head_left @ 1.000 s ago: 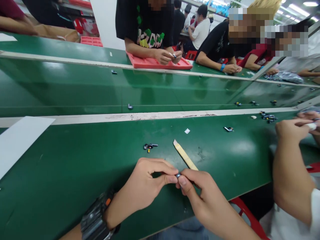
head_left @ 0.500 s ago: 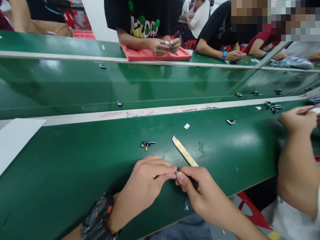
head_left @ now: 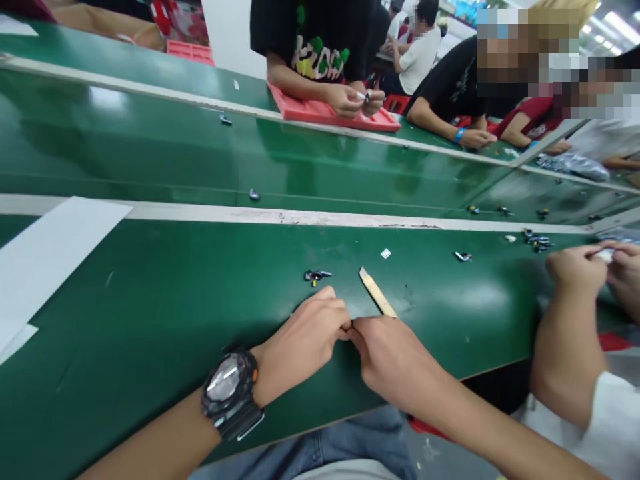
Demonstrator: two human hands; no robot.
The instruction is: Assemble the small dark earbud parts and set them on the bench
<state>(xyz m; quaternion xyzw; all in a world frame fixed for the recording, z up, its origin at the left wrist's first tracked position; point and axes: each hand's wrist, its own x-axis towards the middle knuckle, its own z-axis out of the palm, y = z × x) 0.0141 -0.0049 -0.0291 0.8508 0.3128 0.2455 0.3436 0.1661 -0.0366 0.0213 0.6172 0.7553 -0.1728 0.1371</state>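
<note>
Head view shows your left hand and right hand pressed fingertip to fingertip low in the frame, pinching something too small to identify. Just beyond your right hand, nearer it, the wooden stick slants toward upper left on the green surface.
</note>
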